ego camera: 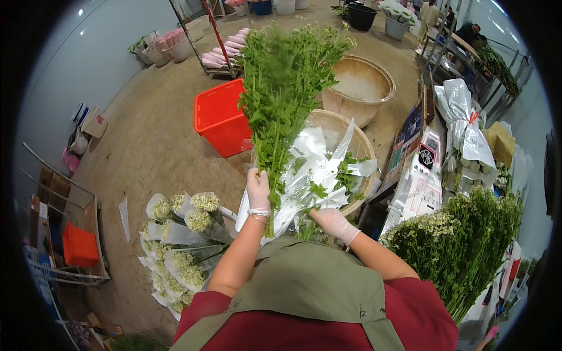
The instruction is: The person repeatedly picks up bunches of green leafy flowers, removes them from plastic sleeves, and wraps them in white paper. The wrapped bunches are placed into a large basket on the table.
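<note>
My left hand [258,189], in a thin pale glove, grips a tall bunch of leafy green flower stems [285,87] near its lower end. The bunch stands nearly upright, with small pale blossoms at its top and cut stem ends below my wrist. My right hand [334,223], also gloved, is to the right of the stem ends with curled fingers. Green leaves show at its fingertips; whether it pinches them cannot be made out. Beneath and beyond the hands, a round tan tub [366,147] holds crumpled clear and white wrapping film [314,171] and loose leaves [347,169].
Wrapped white flower bunches [189,245] stand to my left. A red plastic bin [224,118] and another tub [362,94] are ahead. On the right, a bench carries loose flowering stems [456,245] and a wrapped bouquet [467,131]. People [470,33] are in the far right background.
</note>
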Motion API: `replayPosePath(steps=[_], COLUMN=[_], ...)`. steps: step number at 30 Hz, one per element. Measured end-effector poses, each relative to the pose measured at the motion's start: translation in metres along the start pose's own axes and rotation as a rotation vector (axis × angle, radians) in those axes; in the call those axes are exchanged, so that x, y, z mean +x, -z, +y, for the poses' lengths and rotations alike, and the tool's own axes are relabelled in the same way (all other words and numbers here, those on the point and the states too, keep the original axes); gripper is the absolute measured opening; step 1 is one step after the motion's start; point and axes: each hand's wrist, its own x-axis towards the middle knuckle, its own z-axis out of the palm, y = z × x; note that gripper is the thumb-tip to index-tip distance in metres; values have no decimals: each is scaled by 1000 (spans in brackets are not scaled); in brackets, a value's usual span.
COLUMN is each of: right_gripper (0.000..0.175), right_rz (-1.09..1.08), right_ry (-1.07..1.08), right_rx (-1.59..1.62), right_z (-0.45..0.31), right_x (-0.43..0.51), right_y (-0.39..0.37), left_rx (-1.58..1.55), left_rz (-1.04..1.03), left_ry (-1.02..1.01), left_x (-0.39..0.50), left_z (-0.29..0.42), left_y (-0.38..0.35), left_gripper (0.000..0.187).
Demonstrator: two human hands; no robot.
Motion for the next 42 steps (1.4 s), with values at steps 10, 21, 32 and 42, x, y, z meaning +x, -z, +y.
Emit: replayPosePath(steps=[10, 21, 32, 42], right_gripper=[8, 85, 54, 44], right_rz=[120, 306, 429, 759], right_ry=[-170, -413, -129, -79], right_rx=[-156, 391, 1679, 1918], right_z=[39, 71, -53, 4], right_x=[52, 71, 129, 56], right_y=[8, 68, 112, 142], left_rx=[253, 533, 879, 481], left_rz=[144, 366, -110, -783], left_ry=[-343, -520, -898, -716], left_x=[20, 32, -35, -49], left_z=[19, 61, 44, 42], left_y=[0, 19, -11, -61], left_gripper=[14, 15, 65, 53])
